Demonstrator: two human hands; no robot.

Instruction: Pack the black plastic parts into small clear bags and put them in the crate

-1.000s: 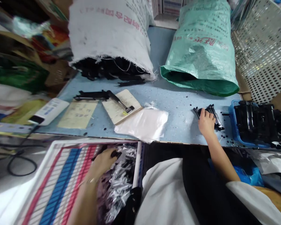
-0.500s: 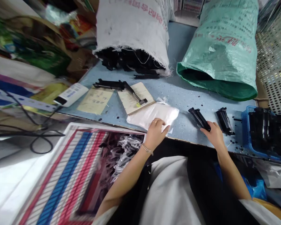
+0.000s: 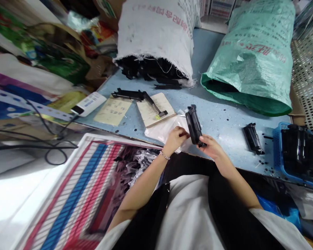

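Note:
My right hand [image 3: 211, 147] grips the lower end of a long black plastic part [image 3: 193, 125] and holds it upright above the front edge of the blue table [image 3: 219, 118]. My left hand [image 3: 175, 138] is closed in a pinch beside that part, over a clear plastic bag [image 3: 165, 127]; what its fingers hold is too small to make out. A second black part [image 3: 253, 139] lies on the table to the right.
A white sack [image 3: 156, 31] spilling black parts and a green sack [image 3: 253, 59] lie at the back. A blue tray [image 3: 297, 152] of black parts stands at right. Paper cards, a black tool [image 3: 138, 95] and a striped box [image 3: 75, 194] of small bags are at left.
My right hand lifted one black part off the table and brought it left, upright. My left hand came out of the striped box to the plastic bag and closed beside the part.

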